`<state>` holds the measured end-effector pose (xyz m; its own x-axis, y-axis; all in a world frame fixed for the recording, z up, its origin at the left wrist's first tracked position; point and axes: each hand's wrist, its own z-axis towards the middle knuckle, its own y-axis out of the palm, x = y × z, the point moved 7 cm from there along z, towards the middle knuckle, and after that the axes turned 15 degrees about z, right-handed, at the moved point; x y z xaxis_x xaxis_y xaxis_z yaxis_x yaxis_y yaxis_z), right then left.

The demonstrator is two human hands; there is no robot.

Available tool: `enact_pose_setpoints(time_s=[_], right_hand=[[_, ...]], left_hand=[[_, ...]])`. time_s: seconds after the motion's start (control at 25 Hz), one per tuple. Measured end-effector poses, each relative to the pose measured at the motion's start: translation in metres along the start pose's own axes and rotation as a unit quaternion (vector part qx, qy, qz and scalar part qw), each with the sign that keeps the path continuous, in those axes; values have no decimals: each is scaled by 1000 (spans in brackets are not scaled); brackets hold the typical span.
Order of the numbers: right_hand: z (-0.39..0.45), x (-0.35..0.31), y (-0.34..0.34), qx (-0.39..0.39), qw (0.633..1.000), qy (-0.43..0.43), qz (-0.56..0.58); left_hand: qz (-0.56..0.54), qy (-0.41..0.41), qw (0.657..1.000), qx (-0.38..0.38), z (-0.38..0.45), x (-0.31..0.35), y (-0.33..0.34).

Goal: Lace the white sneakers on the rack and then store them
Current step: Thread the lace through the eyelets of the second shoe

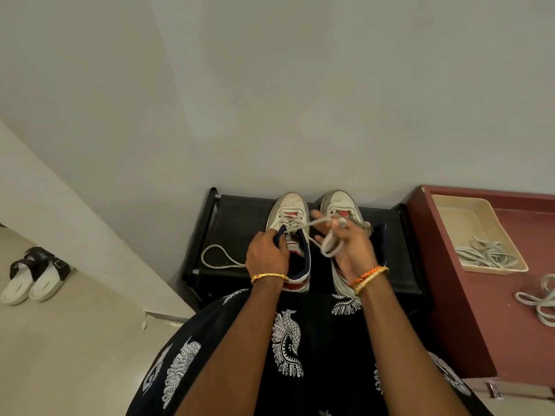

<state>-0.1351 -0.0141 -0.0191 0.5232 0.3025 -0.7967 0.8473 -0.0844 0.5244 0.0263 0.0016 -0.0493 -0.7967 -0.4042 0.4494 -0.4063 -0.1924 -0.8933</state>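
Observation:
Two white sneakers stand side by side on top of a black shoe rack (237,223), toes toward the wall. My left hand (265,253) grips the navy collar of the left sneaker (289,211). A white lace (303,228) runs through that sneaker's lower eyelets. My right hand (348,250) holds one end of this lace looped round its fingers, over the right sneaker (338,204). The lace's other end lies in a loop on the rack to the left. The right sneaker shows no lace in its eyelets.
A maroon cabinet (480,295) stands right of the rack. On it sits a cream tray (468,217) with several white laces (483,253), and more laces (540,301) lie loose beside it. A pair of black and white slides (36,277) rests on the floor at left.

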Motion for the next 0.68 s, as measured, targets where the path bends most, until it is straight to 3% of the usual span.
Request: enact_pose_setpoints(time_s=[0.08,0.12,0.16,0.24,0.32,0.4,0.6,0.68], right_hand=[[10,5,27,-4,999,-40,-34],[14,5,37,7,985,-80,-151],[17,7,48,5,945,-119,-303],[20,18,61,-8,815,-158,-557],[18,27,63,-9,737,-146,-660],[18,31,66,-14,693,-125,-710],[13,26,62,-16,718,-85,-691],[6,24,43,-19,757,-37,-652]], left_hand=[[-2,1,1000,-5,0,-1,1],[-7,3,1000,-5,0,-2,1],[-12,6,1000,-4,0,-1,0],[-20,9,1000,-4,0,-1,0],[-17,13,1000,-7,0,-1,0],[-5,18,1000,-5,1,-1,0],[-8,12,1000,-6,2,-2,-1],[-8,6,1000,-4,3,-4,-2]])
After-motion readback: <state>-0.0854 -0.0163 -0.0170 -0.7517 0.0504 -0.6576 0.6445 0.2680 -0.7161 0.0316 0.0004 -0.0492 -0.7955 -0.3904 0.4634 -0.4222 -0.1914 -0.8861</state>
